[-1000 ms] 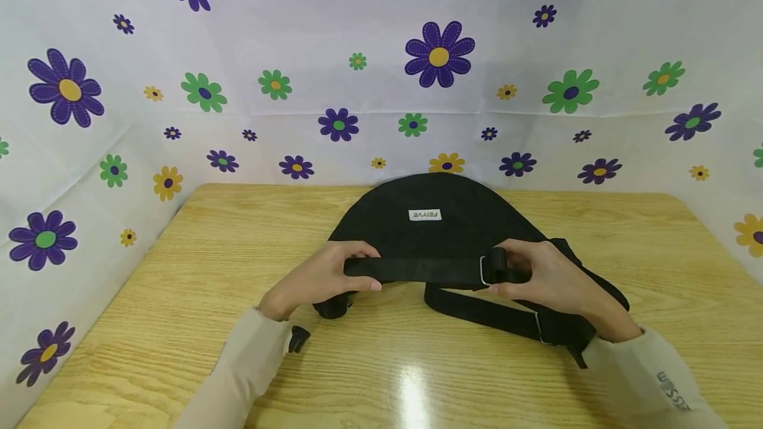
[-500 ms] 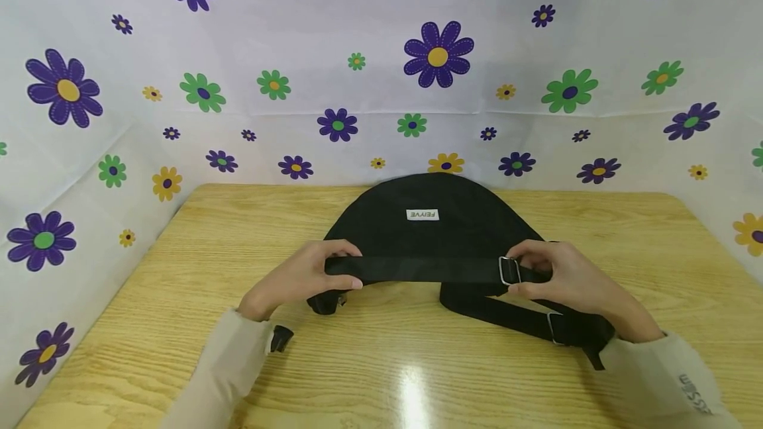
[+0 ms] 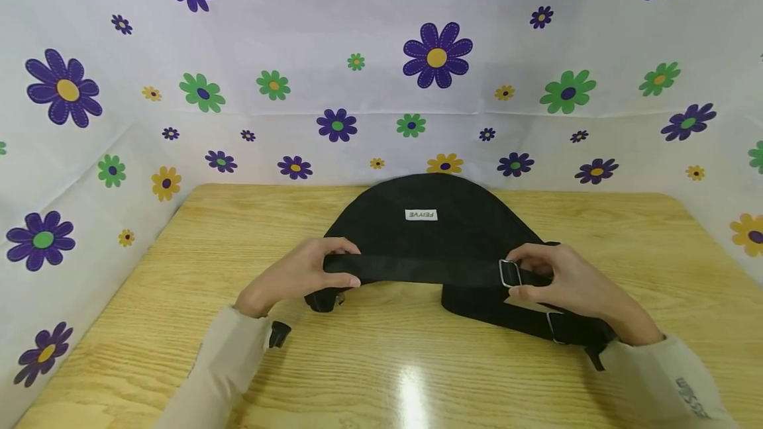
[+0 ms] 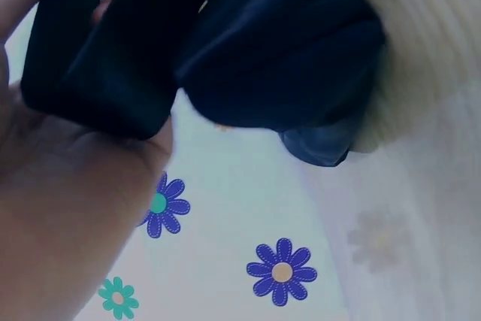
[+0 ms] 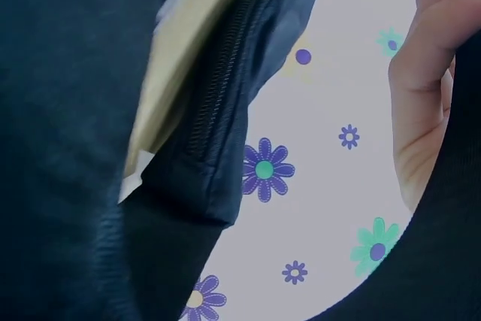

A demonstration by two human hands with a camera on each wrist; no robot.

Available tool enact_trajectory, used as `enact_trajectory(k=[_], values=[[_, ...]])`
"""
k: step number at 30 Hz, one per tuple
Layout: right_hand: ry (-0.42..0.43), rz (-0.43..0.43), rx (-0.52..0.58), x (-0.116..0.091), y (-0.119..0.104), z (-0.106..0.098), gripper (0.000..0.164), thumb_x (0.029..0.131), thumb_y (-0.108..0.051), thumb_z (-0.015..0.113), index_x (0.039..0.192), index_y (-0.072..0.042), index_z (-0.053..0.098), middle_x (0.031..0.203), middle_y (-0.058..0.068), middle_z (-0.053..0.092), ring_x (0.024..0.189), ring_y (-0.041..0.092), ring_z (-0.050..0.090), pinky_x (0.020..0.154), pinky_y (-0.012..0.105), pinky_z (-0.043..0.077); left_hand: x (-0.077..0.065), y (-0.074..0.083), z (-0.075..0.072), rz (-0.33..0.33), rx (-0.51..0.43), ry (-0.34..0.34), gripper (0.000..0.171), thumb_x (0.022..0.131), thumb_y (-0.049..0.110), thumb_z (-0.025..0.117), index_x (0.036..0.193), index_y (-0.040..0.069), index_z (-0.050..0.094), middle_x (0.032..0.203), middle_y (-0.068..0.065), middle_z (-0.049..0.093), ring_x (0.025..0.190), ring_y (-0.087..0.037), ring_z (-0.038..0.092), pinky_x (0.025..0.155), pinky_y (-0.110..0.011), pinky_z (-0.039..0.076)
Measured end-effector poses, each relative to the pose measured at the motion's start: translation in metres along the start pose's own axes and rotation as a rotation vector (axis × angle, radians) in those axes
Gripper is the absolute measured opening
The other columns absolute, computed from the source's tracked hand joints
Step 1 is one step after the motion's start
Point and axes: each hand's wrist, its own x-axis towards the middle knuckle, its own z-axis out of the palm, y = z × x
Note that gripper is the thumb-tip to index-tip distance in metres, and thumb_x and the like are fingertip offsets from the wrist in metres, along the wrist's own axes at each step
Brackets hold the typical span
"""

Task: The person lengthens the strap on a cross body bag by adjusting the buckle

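A black bag (image 3: 441,190) with a curved top edge and a small white label (image 3: 421,215), its lettering upside down, lies on the table. In front of it a black strap (image 3: 411,270) is stretched level between both hands. My left hand (image 3: 298,273) grips the strap's left end; in the left wrist view the strap (image 4: 105,88) bends in a loop against the palm. My right hand (image 3: 566,277) pinches the strap's right end at a metal slider buckle (image 3: 503,273). The right wrist view shows a zipper (image 5: 218,80) along the bag's side.
A second length of strap (image 3: 495,316) with another metal slider (image 3: 550,328) hangs below, toward the right sleeve. A black plastic end piece (image 3: 278,334) shows by the left sleeve. The wooden table (image 3: 357,376) meets a flower-printed cloth (image 3: 369,85) behind the bag.
Both hands have moved apart, the left one leftward and the right one rightward, and the strap between them is longer. The slider at the right hand now faces up. The last half second shows little movement.
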Motion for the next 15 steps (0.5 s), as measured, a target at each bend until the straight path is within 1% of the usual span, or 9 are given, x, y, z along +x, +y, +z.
enact_trajectory(k=[3,5,7,9,11,13,15], values=[[0.024,-0.010,-0.015,0.003,-0.003,0.000,0.038,0.084,-0.010,0.079,0.116,0.005,0.064,0.079,-0.007,0.062,0.068,0.008,0.057,0.064,0.025,0.046,0.001,0.002,-0.001,0.001,0.017,-0.023,0.042,0.092,0.019,0.078,0.126,-0.001,0.065,0.118,-0.011,0.067,0.093,-0.021,0.058,0.084,-0.033,0.050],[0.042,-0.026,-0.025,0.004,-0.006,-0.001,0.037,0.084,-0.008,0.080,0.115,0.006,0.065,0.079,-0.006,0.062,0.068,0.008,0.057,0.065,0.025,0.046,0.002,0.005,-0.002,0.012,0.025,-0.025,0.047,0.093,0.019,0.077,0.131,-0.002,0.061,0.119,-0.012,0.066,0.098,-0.023,0.059,0.087,-0.037,0.051],[0.052,-0.034,-0.015,0.006,-0.008,-0.002,0.037,0.084,-0.007,0.080,0.116,0.006,0.065,0.080,-0.006,0.063,0.068,0.008,0.058,0.065,0.025,0.047,0.006,0.011,-0.002,0.024,0.031,-0.019,0.051,0.093,0.019,0.077,0.135,-0.002,0.058,0.122,-0.013,0.064,0.106,-0.025,0.059,0.093,-0.040,0.050],[0.060,-0.042,-0.014,0.007,-0.011,-0.002,0.038,0.084,-0.007,0.080,0.116,0.006,0.065,0.080,-0.006,0.064,0.069,0.008,0.059,0.066,0.025,0.047,0.010,0.018,-0.001,0.041,0.026,-0.015,0.055,0.092,0.017,0.077,0.139,-0.002,0.055,0.123,-0.015,0.063,0.109,-0.029,0.059,0.094,-0.045,0.049],[0.060,-0.047,-0.001,0.009,-0.015,-0.001,0.038,0.085,-0.008,0.080,0.117,0.005,0.065,0.082,-0.005,0.066,0.070,0.009,0.061,0.066,0.026,0.048,0.016,0.026,0.002,0.066,0.020,-0.011,0.055,0.092,0.016,0.077,0.139,-0.002,0.056,0.125,-0.016,0.063,0.113,-0.032,0.059,0.097,-0.048,0.048],[0.063,-0.056,0.000,0.012,-0.017,-0.001,0.038,0.085,-0.008,0.080,0.117,0.004,0.065,0.083,-0.006,0.067,0.070,0.009,0.062,0.066,0.026,0.047,0.023,0.034,0.007,0.104,0.013,-0.008,0.051,0.093,0.015,0.076,0.137,-0.002,0.058,0.126,-0.016,0.063,0.114,-0.034,0.059,0.098,-0.050,0.048],[0.067,-0.068,-0.002,0.015,-0.019,0.001,0.037,0.085,-0.008,0.080,0.117,0.004,0.065,0.083,-0.006,0.068,0.070,0.009,0.062,0.067,0.026,0.048,0.032,0.041,0.014,0.140,0.010,0.005,0.046,0.094,0.016,0.075,0.134,-0.002,0.060,0.125,-0.014,0.064,0.113,-0.031,0.060,0.097,-0.049,0.048]])
